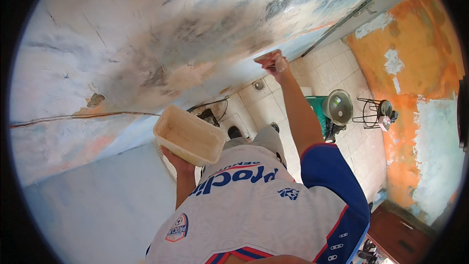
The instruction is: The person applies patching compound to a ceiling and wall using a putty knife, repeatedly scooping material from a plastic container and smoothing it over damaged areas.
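Note:
In my left hand [179, 160] I hold up a cream rectangular plastic tub [190, 134], my fingers closed along its side and underside. Its inside has pale smears on the walls and bottom. My right arm is stretched out ahead. The fingers of my right hand [280, 67] are wrapped round a flat reddish trowel [267, 57], held up close to the patchy wall [195, 39]; whether its edge touches the wall I cannot tell. Pale marks that look like filler show on that hand. The trowel's handle is mostly hidden by the fingers.
A cable [88, 116] runs along the wall to a dark object [209, 116] by my feet. On the tiled floor [337, 66], to the right, are a grey bucket [338, 107], a green container [316, 110] and a black stool [367, 113]. An orange, patched wall [400, 132] rises beyond.

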{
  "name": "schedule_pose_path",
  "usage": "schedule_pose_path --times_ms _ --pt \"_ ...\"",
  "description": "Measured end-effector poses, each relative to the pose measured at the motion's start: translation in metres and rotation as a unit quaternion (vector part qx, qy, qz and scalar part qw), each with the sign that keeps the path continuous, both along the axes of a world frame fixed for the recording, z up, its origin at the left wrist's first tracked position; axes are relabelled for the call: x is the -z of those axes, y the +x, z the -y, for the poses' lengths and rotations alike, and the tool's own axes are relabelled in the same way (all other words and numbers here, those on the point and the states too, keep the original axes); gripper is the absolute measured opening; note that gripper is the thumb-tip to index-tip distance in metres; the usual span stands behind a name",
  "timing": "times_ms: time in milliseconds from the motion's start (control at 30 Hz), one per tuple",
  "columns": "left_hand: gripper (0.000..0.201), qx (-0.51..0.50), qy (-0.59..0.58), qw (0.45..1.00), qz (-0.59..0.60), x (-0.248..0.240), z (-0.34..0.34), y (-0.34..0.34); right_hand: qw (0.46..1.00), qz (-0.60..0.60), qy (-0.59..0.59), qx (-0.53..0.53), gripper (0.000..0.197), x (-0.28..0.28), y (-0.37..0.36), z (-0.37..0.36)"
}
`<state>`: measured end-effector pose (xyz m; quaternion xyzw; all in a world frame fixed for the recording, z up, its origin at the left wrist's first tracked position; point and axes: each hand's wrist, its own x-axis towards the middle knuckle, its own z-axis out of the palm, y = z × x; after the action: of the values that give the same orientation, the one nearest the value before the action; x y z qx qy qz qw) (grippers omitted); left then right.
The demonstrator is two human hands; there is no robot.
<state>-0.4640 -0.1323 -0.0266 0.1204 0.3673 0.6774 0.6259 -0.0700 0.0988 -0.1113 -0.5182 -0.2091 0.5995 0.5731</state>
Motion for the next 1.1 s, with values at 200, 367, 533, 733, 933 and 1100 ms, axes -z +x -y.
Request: schedule_pose_path --times_ms 200,367,533,733,933,1100 --pt "0.075 0.037 -0.008 0.999 -0.025 0.005 0.006 -0.013 0.981 -0.093 0.164 -0.050 0.023 -0.099 0.002 -0.041" --pt "0.074 0.023 -0.034 0.999 -0.017 -0.011 0.004 -0.001 0.959 -0.162 0.189 0.133 0.043 -0.126 -0.022 0.015" --pt "0.071 0.034 -0.014 0.999 -0.009 -0.011 -0.010 -0.004 0.992 0.026 -0.111 -0.053 0.054 0.047 -0.004 -0.002" --pt "0.071 0.054 0.004 0.996 -0.072 -0.026 0.005 0.002 0.995 0.044 0.083 0.047 0.028 -0.118 -0.042 -0.028" --pt "0.077 0.079 -0.025 0.997 -0.003 -0.017 0.010 -0.006 0.980 -0.050 0.167 0.094 0.032 -0.143 -0.041 0.031" --pt "0.080 0.072 -0.037 0.997 0.014 -0.022 0.007 -0.006 0.981 -0.025 0.011 0.195 0.030 0.021 -0.062 0.042"
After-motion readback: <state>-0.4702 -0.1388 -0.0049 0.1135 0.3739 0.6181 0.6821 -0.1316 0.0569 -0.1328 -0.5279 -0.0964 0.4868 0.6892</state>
